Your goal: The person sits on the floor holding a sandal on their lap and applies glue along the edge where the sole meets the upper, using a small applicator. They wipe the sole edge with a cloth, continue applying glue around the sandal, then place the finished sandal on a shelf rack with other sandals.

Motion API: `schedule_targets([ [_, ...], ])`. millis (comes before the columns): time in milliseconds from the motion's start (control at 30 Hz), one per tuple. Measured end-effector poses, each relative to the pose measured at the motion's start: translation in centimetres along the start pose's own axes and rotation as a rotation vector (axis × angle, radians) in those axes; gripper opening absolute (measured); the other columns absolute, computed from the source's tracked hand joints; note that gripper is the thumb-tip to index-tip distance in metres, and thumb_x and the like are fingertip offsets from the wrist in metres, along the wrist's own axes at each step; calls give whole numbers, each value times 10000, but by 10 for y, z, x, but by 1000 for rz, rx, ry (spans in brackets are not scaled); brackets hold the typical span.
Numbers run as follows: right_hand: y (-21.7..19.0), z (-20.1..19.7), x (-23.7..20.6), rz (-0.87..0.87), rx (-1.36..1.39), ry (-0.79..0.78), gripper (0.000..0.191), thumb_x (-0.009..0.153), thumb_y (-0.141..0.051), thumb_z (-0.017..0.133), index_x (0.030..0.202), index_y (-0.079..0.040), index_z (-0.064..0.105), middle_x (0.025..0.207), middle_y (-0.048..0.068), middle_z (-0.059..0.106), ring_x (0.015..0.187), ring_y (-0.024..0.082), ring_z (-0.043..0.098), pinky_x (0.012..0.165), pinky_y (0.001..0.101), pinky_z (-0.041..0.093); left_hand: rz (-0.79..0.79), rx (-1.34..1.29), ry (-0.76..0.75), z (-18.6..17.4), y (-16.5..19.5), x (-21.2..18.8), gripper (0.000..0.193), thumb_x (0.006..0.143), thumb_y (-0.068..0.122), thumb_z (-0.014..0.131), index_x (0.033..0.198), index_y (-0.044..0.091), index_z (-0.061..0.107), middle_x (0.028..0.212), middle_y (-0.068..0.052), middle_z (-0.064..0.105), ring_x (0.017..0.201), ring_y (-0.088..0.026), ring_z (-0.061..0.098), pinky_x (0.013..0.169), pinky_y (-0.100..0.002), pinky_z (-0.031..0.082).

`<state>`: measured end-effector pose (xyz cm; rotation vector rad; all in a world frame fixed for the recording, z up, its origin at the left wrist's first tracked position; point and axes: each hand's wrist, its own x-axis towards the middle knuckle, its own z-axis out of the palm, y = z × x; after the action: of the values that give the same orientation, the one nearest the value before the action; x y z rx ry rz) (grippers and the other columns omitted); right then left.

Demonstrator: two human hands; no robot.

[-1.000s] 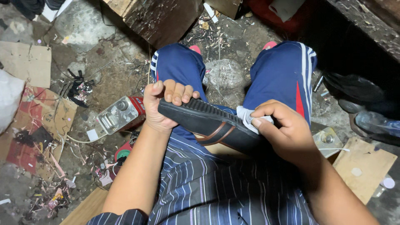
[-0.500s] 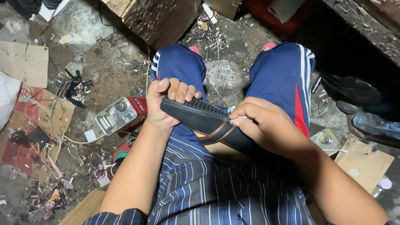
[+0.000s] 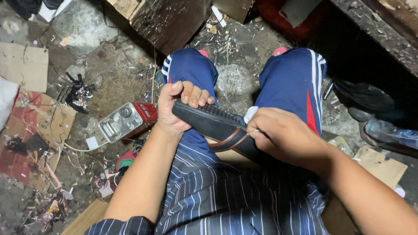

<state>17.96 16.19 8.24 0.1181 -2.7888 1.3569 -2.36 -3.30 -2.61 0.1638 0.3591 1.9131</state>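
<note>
A black sandal (image 3: pixel 213 124) with a ribbed sole and a brown strap lies sole-up across my lap, between my knees in blue trousers. My left hand (image 3: pixel 176 106) grips its toe end, fingers curled over the edge. My right hand (image 3: pixel 285 137) presses a small white cloth (image 3: pixel 251 114) against the sole near the middle; most of the cloth is hidden under my fingers. The heel end of the sandal is covered by my right hand and forearm.
A red and silver power tool (image 3: pixel 124 122) lies on the dirty floor left of my left knee, with a white cord. Cardboard pieces (image 3: pixel 24 65) and scraps litter the left. A wooden block (image 3: pixel 165 19) stands ahead. Dark shoes (image 3: pixel 370 98) sit at the right.
My right hand has slid with the white cloth along the sole toward the toe end. The left hand keeps its hold on the toe, and the sandal stays in place.
</note>
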Motion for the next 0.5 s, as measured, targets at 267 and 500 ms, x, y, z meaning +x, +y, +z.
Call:
schedule_targets([
  [267, 10, 5, 13, -152, -102, 4, 86, 867, -104, 666, 898, -36, 623, 846, 135, 593, 832, 353, 600, 754, 434, 481, -29, 15, 42, 3, 0, 4, 370, 990, 334, 555, 689, 122, 584, 730, -68, 623, 865, -229, 594, 999, -426, 453],
  [500, -1, -21, -6, 10, 6, -123, 64, 886, -116, 646, 910, -59, 655, 878, 100, 643, 868, 312, 654, 763, 390, 513, -7, -1, 17, 3, 3, 3, 370, 986, 331, 557, 682, 121, 582, 719, -67, 629, 856, -225, 608, 1007, -418, 454],
])
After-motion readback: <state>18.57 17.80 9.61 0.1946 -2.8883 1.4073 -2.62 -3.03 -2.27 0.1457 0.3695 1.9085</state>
